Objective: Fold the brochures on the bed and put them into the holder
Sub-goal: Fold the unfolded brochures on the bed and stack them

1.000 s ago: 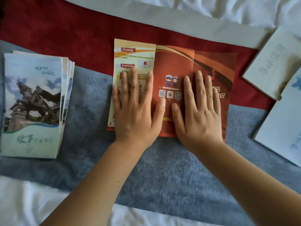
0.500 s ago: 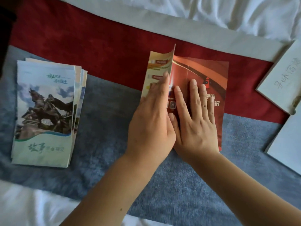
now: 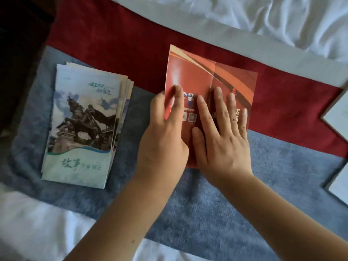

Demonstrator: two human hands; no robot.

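Observation:
A red brochure [image 3: 199, 72] lies across the red band and the blue-grey runner of the bed. Two red panels show; its yellow left panel is out of sight. My left hand [image 3: 163, 140] grips the brochure's left edge, one finger lying on top of the paper and the others at or behind the edge. My right hand [image 3: 220, 132] presses flat on the middle and right panels, fingers spread. A stack of folded blue-green brochures [image 3: 81, 119] with a horse-statue cover sits to the left. No holder can be made out.
The blue-grey runner [image 3: 282, 176] and red band [image 3: 113, 38] lie over white bedding [image 3: 244, 14]. Two white flat cards [image 3: 337, 113] poke in at the right edge. A dark gap beside the bed is at the upper left.
The yellow left panel lay flat under my left hand, then was lifted upright, and now is no longer visible. My left hand moved to the brochure's left edge. The view shifted right.

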